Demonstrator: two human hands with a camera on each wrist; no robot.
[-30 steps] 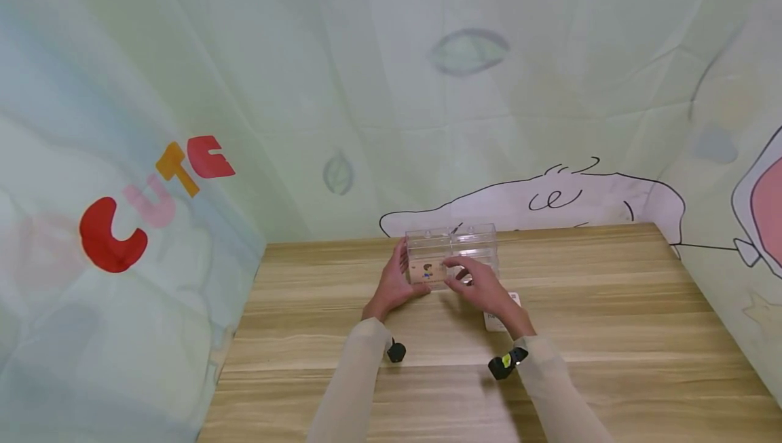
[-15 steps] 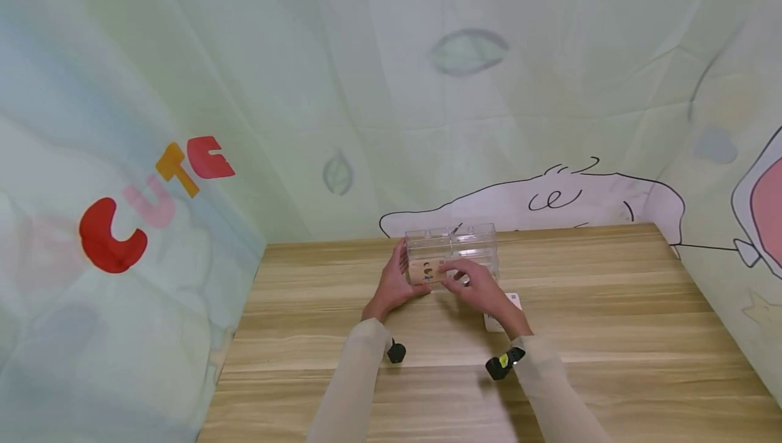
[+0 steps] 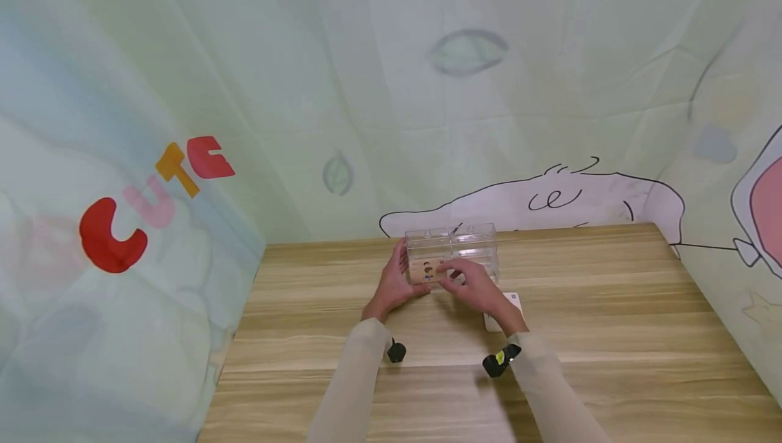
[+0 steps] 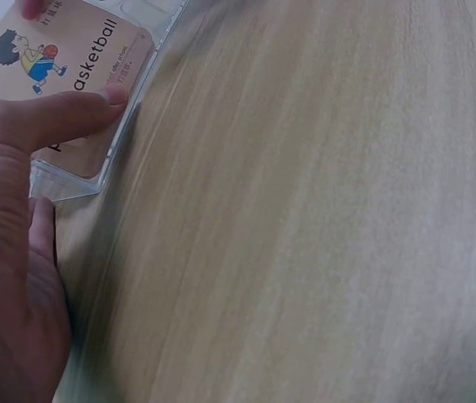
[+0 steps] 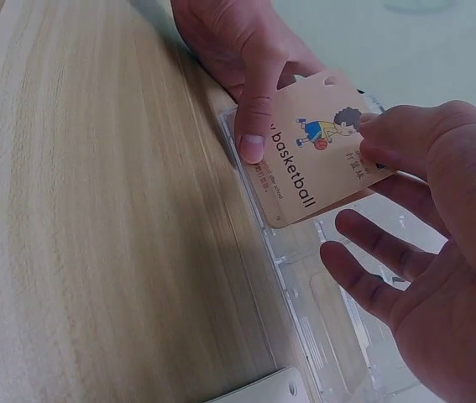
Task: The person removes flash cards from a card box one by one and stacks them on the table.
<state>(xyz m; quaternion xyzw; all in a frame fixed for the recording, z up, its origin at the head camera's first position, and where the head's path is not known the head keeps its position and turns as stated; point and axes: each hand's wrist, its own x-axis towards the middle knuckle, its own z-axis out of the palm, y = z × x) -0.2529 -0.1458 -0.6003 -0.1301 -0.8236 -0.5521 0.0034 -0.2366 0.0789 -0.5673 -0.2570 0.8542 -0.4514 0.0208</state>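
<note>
A clear plastic box with compartments stands near the back of the table. My left hand holds the box at its left end, with the thumb over the front of a beige flash card. On that flash card are a cartoon child with a ball and the word "basketball". It lies at the box's left compartment. My right hand pinches the card's right edge between thumb and index finger, its other fingers loosely bent over the box. How deep the card sits is partly hidden by my fingers.
A white card with a punched hole lies on the wooden table, partly under my right wrist. A printed curtain hangs right behind the table's back edge and along both sides.
My right hand has moved slightly left and closed its fingertips on the card's right edge. The card has shifted a little. My left hand and the box have stayed in place.
</note>
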